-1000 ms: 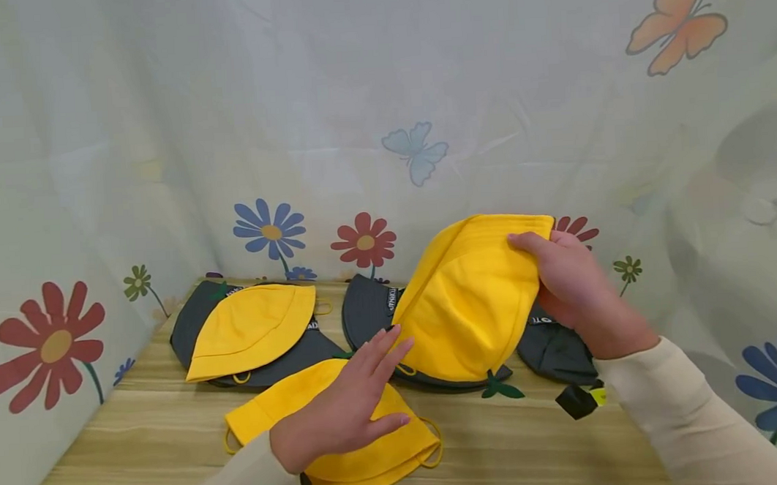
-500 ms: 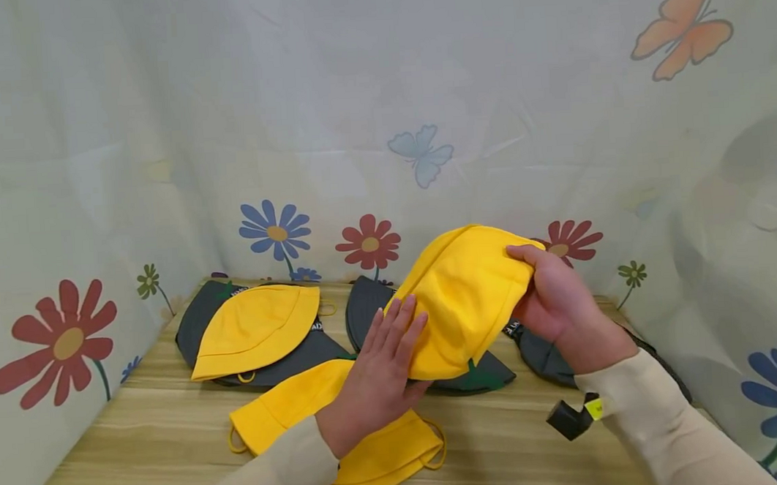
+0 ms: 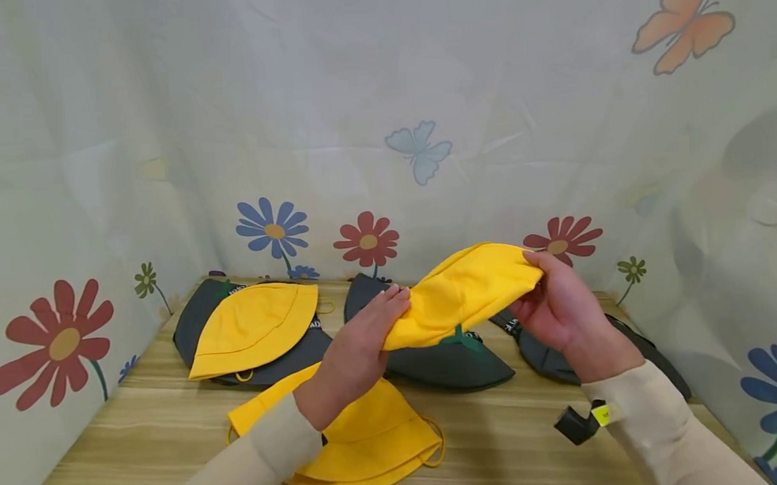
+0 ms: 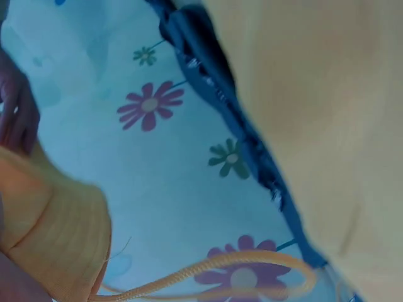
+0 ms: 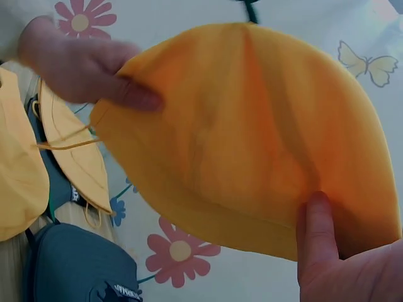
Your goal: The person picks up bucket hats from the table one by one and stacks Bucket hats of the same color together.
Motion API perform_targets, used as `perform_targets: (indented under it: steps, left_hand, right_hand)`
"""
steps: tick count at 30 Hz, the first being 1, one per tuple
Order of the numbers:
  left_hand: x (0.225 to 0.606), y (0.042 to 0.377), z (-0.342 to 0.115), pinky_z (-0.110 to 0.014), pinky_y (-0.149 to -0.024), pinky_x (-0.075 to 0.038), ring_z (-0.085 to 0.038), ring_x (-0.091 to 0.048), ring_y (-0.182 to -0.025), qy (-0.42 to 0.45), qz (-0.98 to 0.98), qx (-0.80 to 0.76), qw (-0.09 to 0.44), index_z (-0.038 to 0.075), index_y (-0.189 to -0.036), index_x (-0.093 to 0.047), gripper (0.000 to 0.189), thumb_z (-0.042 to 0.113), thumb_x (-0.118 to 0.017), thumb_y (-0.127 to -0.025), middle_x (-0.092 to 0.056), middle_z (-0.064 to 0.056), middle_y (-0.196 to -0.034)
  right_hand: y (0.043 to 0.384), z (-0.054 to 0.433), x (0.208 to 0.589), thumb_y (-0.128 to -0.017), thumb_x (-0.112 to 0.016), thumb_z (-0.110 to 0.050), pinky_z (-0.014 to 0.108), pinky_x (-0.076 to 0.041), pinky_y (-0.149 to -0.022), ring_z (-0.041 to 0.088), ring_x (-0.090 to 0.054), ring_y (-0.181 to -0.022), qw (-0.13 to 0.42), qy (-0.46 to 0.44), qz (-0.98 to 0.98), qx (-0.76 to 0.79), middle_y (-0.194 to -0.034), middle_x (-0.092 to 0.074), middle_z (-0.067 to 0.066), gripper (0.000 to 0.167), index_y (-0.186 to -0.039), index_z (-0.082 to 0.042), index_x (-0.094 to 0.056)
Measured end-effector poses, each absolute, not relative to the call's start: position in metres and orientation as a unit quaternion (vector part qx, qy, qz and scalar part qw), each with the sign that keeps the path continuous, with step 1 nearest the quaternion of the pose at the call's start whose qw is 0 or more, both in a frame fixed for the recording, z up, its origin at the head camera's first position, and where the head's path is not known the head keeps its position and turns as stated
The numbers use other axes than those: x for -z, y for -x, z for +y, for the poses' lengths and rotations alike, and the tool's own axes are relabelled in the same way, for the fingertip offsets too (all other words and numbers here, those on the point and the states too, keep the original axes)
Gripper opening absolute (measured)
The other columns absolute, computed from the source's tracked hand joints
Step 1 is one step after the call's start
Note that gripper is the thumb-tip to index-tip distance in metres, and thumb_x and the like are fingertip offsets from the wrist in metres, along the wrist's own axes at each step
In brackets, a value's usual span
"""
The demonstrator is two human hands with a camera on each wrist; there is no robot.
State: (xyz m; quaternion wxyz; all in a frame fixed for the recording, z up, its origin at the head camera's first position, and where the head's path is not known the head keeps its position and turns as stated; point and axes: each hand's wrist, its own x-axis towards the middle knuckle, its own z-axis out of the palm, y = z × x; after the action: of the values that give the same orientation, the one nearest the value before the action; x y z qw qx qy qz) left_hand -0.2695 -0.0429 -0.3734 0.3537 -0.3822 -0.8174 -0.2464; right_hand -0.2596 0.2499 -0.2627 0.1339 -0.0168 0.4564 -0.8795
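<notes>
A yellow bucket hat (image 3: 464, 293) with a green leaf-shaped tip (image 3: 459, 334) is held above the table, flattened and tilted between both hands. My left hand (image 3: 355, 354) grips its left end, thumb on the fabric in the right wrist view. At the opposite end, my right hand (image 3: 566, 314) pinches the brim. A cord loop (image 4: 245, 258) hangs from the hat in the left wrist view. Below my left forearm lies another yellow hat (image 3: 372, 441), partly hidden by that arm. Directly beneath the held hat is a dark grey hat (image 3: 448, 367).
At the back left, a yellow hat (image 3: 254, 326) lies on dark grey hats (image 3: 195, 322). More dark headwear (image 3: 546, 351) sits behind my right wrist. A flower-print curtain (image 3: 487, 105) encloses the wooden table (image 3: 135, 431). A black device (image 3: 577, 424) is attached at my right cuff.
My left hand has come up to the held hat and taken its left end. The hat has been lowered slightly and tipped flatter, and its leaf tip now faces forward.
</notes>
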Motion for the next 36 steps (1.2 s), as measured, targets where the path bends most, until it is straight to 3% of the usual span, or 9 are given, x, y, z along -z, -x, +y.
perform_targets:
  steps: [5,12,17,21,25,29,33,36]
  left_hand:
    - [0.347,0.269,-0.053,-0.036,-0.099,-0.056,-0.023,-0.072,-0.114,0.351,-0.835,0.261,0.333,0.009,-0.134,-0.063,0.054,0.001,-0.082,-0.084,-0.073,-0.006,-0.128]
    - [0.305,0.272,-0.069,-0.038,-0.092,-0.060,-0.021,-0.072,-0.094,0.335,-0.868,0.277,0.242,0.009,-0.122,-0.066,0.026,0.012,-0.070,-0.097,-0.075,-0.005,-0.105]
    - [0.283,0.279,-0.081,-0.034,-0.085,-0.061,-0.017,-0.066,-0.083,0.343,-0.870,0.296,0.195,0.009,-0.117,-0.067,0.018,0.018,-0.063,-0.102,-0.071,-0.003,-0.093]
    - [0.272,0.285,-0.090,-0.029,-0.076,-0.059,-0.014,-0.060,-0.075,0.365,-0.864,0.295,0.183,0.007,-0.110,-0.068,0.014,0.017,-0.064,-0.102,-0.066,-0.002,-0.084]
    - [0.267,0.289,-0.097,-0.028,-0.075,-0.059,-0.010,-0.060,-0.072,0.394,-0.857,0.283,0.173,0.007,-0.118,-0.070,0.020,0.016,-0.065,-0.101,-0.069,0.001,-0.083]
    - [0.265,0.291,-0.098,-0.029,-0.079,-0.061,-0.010,-0.066,-0.075,0.423,-0.845,0.285,0.163,0.008,-0.124,-0.071,0.025,0.016,-0.064,-0.101,-0.075,0.002,-0.088]
    - [0.265,0.293,-0.098,-0.029,-0.082,-0.061,-0.008,-0.068,-0.078,0.445,-0.833,0.287,0.162,0.008,-0.125,-0.071,0.026,0.016,-0.066,-0.101,-0.076,0.002,-0.093]
    - [0.265,0.293,-0.097,-0.027,-0.079,-0.060,-0.007,-0.065,-0.074,0.450,-0.830,0.294,0.153,0.007,-0.123,-0.071,0.024,0.016,-0.064,-0.101,-0.074,0.002,-0.088]
  right_hand:
    - [0.253,0.253,0.273,-0.105,-0.058,-0.040,0.033,-0.057,-0.099,0.018,-0.067,-0.116,0.130,0.029,0.467,0.874,-0.128,-0.060,0.002,0.035,-0.129,-0.017,-0.049]
    - [0.233,0.249,0.280,-0.105,-0.052,-0.050,0.034,-0.058,-0.097,0.020,-0.071,-0.110,0.120,0.053,0.543,0.830,-0.127,-0.064,0.003,0.052,-0.140,-0.014,-0.040]
    - [0.220,0.246,0.282,-0.108,-0.051,-0.037,0.034,-0.058,-0.096,0.020,-0.073,-0.104,0.113,0.087,0.584,0.799,-0.122,-0.068,0.004,0.045,-0.140,-0.009,-0.038]
    - [0.211,0.252,0.280,-0.110,-0.048,-0.022,0.034,-0.060,-0.091,0.019,-0.076,-0.097,0.095,0.148,0.602,0.779,-0.112,-0.076,0.004,0.025,-0.125,-0.005,-0.060]
    - [0.208,0.262,0.274,-0.110,-0.041,-0.003,0.032,-0.062,-0.085,0.020,-0.077,-0.090,0.035,0.266,0.562,0.782,-0.104,-0.079,0.009,0.032,-0.112,-0.003,-0.072]
    - [0.209,0.267,0.265,-0.104,-0.043,0.011,0.030,-0.061,-0.086,0.022,-0.075,-0.095,-0.087,0.345,0.560,0.748,-0.106,-0.077,0.011,0.030,-0.111,0.003,-0.071]
    - [0.210,0.267,0.257,-0.096,-0.061,0.010,0.021,-0.057,-0.092,0.018,-0.065,-0.116,-0.178,0.286,0.691,0.640,-0.124,-0.070,0.006,0.020,-0.114,0.005,-0.068]
    - [0.213,0.270,0.257,-0.093,-0.074,-0.004,0.018,-0.057,-0.090,0.009,-0.062,-0.121,-0.156,0.230,0.808,0.519,-0.136,-0.061,0.000,0.038,-0.129,-0.007,-0.065]
